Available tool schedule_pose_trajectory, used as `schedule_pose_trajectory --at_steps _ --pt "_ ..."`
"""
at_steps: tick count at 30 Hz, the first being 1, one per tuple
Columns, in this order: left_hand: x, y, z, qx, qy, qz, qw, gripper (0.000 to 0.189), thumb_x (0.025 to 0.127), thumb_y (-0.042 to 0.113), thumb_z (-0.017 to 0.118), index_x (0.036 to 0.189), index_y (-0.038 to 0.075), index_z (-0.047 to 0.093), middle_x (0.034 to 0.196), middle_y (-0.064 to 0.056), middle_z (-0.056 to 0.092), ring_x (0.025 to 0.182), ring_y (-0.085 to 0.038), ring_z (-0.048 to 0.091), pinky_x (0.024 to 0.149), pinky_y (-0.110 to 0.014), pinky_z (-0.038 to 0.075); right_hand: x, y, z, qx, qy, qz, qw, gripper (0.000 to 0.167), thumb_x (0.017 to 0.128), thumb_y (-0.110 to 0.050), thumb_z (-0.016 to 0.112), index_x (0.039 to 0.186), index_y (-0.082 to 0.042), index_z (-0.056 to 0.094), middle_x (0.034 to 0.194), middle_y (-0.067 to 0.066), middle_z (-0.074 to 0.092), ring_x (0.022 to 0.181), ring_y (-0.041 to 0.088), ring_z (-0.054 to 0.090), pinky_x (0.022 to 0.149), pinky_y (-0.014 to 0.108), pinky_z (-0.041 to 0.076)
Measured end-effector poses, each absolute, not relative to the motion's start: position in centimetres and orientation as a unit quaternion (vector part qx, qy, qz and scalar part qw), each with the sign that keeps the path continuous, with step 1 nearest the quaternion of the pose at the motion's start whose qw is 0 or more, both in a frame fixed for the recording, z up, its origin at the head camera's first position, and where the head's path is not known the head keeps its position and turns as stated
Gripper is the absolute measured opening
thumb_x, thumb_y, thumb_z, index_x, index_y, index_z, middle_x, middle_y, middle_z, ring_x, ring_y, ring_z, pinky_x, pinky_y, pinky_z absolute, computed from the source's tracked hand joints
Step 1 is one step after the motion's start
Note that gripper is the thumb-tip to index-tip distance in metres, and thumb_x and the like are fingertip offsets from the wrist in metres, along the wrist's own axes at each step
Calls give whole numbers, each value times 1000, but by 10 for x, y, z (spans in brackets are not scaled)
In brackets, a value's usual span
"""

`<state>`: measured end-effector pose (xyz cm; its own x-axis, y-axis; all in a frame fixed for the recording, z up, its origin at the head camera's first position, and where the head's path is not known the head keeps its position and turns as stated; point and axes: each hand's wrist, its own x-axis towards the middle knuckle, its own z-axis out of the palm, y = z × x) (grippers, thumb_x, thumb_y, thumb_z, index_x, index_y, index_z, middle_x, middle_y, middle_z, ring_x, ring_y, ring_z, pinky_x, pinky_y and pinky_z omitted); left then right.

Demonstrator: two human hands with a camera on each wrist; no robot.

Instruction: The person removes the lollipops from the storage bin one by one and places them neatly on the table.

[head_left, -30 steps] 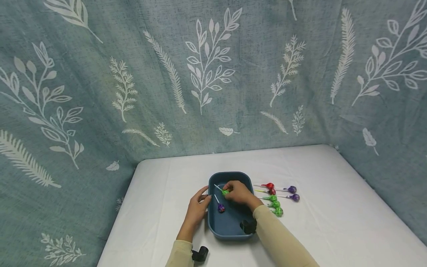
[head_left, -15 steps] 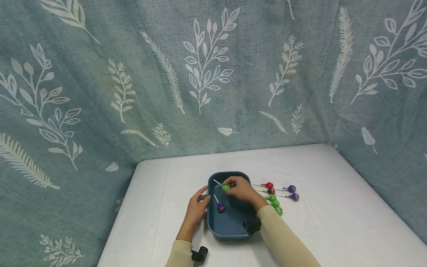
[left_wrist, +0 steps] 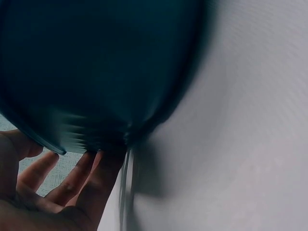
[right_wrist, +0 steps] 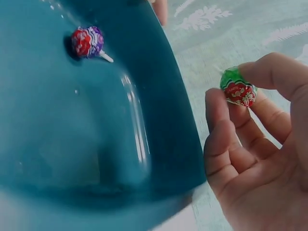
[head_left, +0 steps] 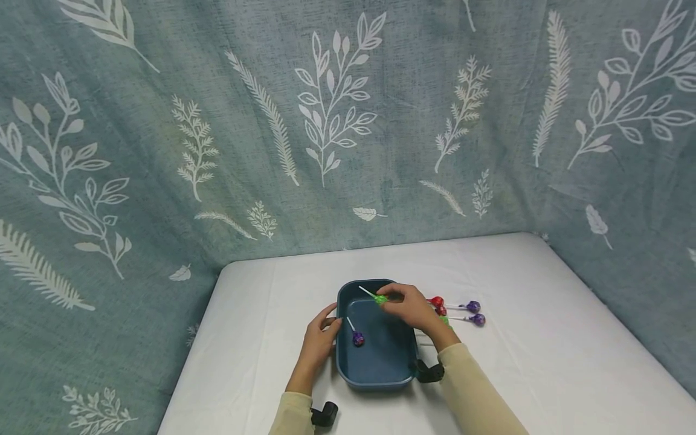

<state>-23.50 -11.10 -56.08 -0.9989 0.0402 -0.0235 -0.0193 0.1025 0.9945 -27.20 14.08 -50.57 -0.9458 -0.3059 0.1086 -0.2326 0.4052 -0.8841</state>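
Note:
My right hand (head_left: 408,302) pinches a green-wrapped lollipop (head_left: 380,299) over the tray's far right part. Its white stick points up and left; in the right wrist view the wrapped head (right_wrist: 239,89) sits between thumb and fingertips. My left hand (head_left: 319,338) holds the left wall of the blue tray (head_left: 375,385), thumb at the rim and fingers against the outside, as the left wrist view (left_wrist: 72,187) also shows. Inside the tray lies one purple lollipop (head_left: 358,339), stick toward the far left.
Right of the tray, red lollipops (head_left: 437,301) and two purple lollipops (head_left: 478,320) lie on the white table (head_left: 544,362). A green lollipop (head_left: 445,321) there is mostly hidden behind my right wrist. A patterned curtain (head_left: 348,121) hangs behind.
My right hand has moved up and right with the green lollipop, away from the tray's floor. My left hand stays at the tray, and the purple lollipop inside has not moved.

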Motion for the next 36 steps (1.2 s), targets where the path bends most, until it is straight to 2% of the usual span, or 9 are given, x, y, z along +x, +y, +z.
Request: schedule_pose_trajectory --at_steps 5,9,14,21,25,29,33,36 --pt "-235 -111 -561 10 746 665 21 47 102 14 59 148 7 51 127 -30 61 106 -35 67 75 -43 62 -264 150 -503 -145 818 -554 49 30 90 -11 70 118 0 69 113 14 67 92 21 69 80 38 58" --pt "-235 -111 -561 12 742 670 19 47 102 13 59 148 6 51 127 -31 61 106 -36 66 76 -44 62 -259 157 -505 -121 814 -566 57 30 90 -12 74 118 -2 69 114 13 67 94 22 69 83 40 58" --pt "-233 -110 -560 17 744 667 17 48 102 15 60 148 6 51 127 -31 61 107 -36 66 76 -45 62 -250 168 -505 -102 819 -563 41 31 90 -15 76 119 -5 70 122 12 66 106 26 68 88 43 57" --pt "-233 -109 -559 18 743 669 9 46 102 14 59 146 4 52 125 -31 62 101 -30 67 72 -42 63 -236 182 -506 -98 817 -568 15 31 93 -14 74 122 -3 68 121 14 66 104 28 69 89 46 57" --pt "-224 -109 -540 28 740 672 19 47 102 10 57 147 -2 48 126 -36 59 104 -38 66 75 -48 62 -231 193 -508 -89 828 -553 -2 31 94 -13 74 122 -3 68 119 14 68 103 28 69 84 43 57" --pt "-217 -107 -525 28 737 675 29 46 102 5 55 146 -6 47 127 -39 56 108 -47 63 78 -52 60 -229 207 -513 -69 839 -539 -20 31 94 -13 73 123 -4 69 120 15 66 109 32 67 85 39 56" --pt "-229 -109 -548 14 736 676 28 47 103 8 56 148 -2 48 128 -37 57 109 -44 63 79 -52 61 -224 221 -515 -49 845 -533 -27 34 95 -16 73 126 -5 67 128 18 64 115 33 65 88 36 54" --pt "-233 -109 -558 6 738 674 24 47 103 12 57 149 4 49 129 -33 59 109 -39 64 79 -50 61 -219 230 -517 -40 849 -526 -30 38 95 -19 73 129 -2 65 131 20 63 115 34 66 89 38 54"
